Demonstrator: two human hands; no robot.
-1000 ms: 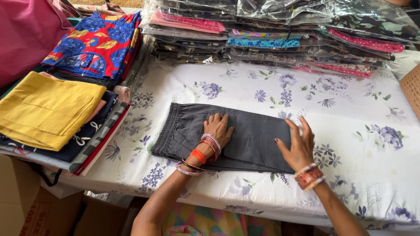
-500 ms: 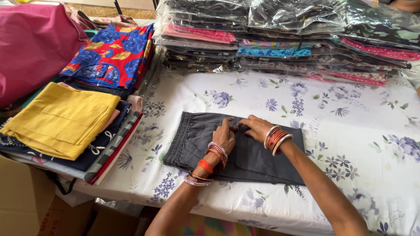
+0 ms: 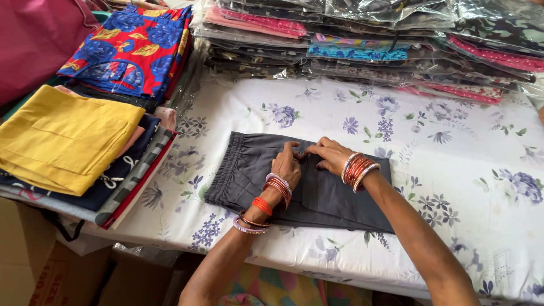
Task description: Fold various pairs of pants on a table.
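Nearest, at the lower left, stood a cardboard box (image 3: 22,255) under the edge of the surface. Above it, leaned in over the floral sheet (image 3: 453,141) with both bangled forearms. Rested the left hand (image 3: 288,164) on the middle of the dark grey garment (image 3: 252,175), heel down and fingers curled onto the cloth. Met it fingertip to fingertip with the right hand (image 3: 330,154), coming in from the other side near the garment's far edge. Could not tell whether either grip had fabric pinched inside it or only pressed on top.

Lay flat and folded, that garment, gathered waistband to the left, near the front edge of the surface.

Risked a crooked crease if the fingertips dragged the top layer sideways while the lower layer stayed put. Risked bunching the loose sheet too, given its wrinkles. Could have slid the garment toward the front edge under a hard pull.

Further left, piled close by: a yellow folded cloth (image 3: 62,136) and a red-and-blue print (image 3: 133,48), liable to be nudged by a wide elbow. Farthest back, stacked the bagged garments (image 3: 368,39), slippery in plastic.
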